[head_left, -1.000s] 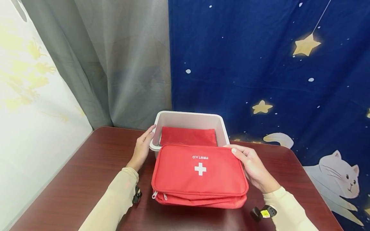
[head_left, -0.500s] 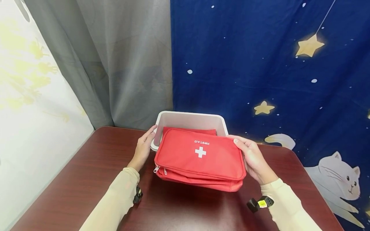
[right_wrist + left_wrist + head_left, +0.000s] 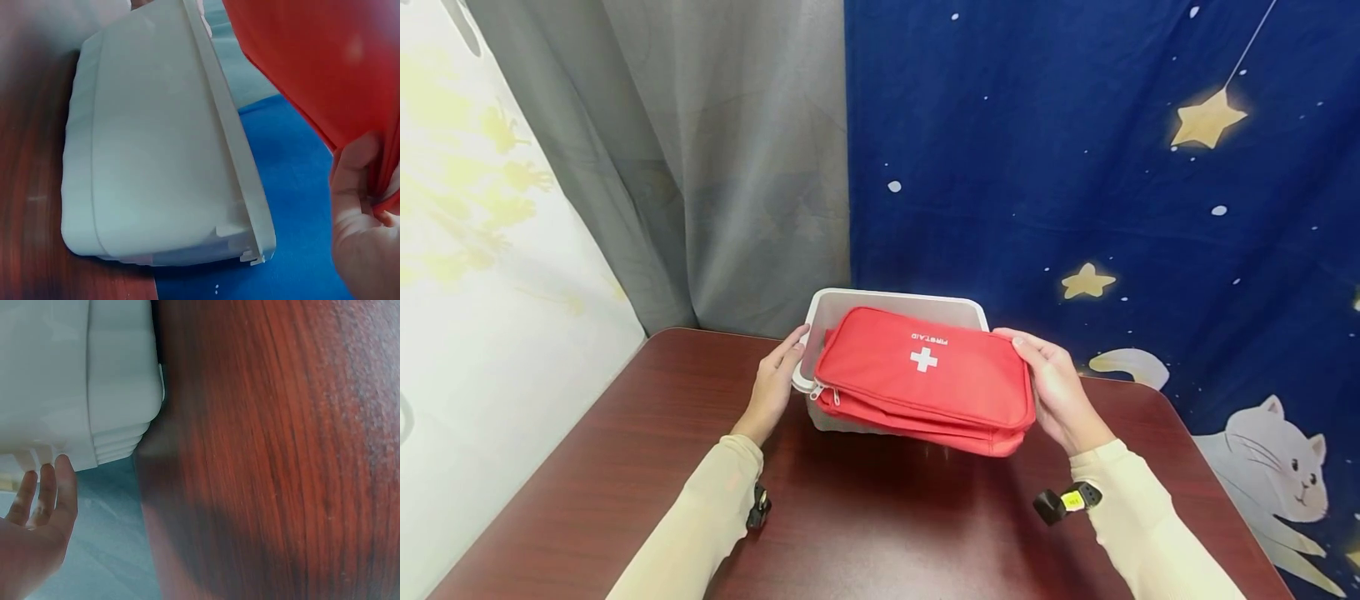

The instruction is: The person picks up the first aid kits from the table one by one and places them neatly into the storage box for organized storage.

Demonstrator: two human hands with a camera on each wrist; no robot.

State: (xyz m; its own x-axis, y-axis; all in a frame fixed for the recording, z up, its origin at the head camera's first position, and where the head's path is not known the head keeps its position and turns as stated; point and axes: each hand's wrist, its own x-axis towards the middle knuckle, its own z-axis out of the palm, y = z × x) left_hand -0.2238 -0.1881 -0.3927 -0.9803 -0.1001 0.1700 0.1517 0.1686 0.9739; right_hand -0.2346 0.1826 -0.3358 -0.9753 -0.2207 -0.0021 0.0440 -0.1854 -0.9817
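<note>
A red first-aid bag [image 3: 925, 390] with a white cross hangs tilted over the front of a white plastic bin [image 3: 846, 419]. My right hand [image 3: 1056, 387] pinches the bag's far right corner, thumb on top. In the right wrist view, the fingers [image 3: 357, 164] grip the red fabric above the bin's rim [image 3: 234, 140]. My left hand [image 3: 771, 383] rests at the bin's left side; in the left wrist view its fairly straight fingertips [image 3: 62, 464] touch the outer wall [image 3: 47, 394]. The bag covers most of a flat red item in the bin.
The bin stands near the back edge of a dark red wooden table [image 3: 880, 533]. Behind it hang a grey curtain [image 3: 760, 167] and a blue star-patterned curtain [image 3: 1000, 150]. A white patterned surface [image 3: 490, 333] borders the table's left side.
My right hand has moved the first-aid bag away from me, from in front of the bin to over it, covering most of the flat red item. The left hand stays at the bin.
</note>
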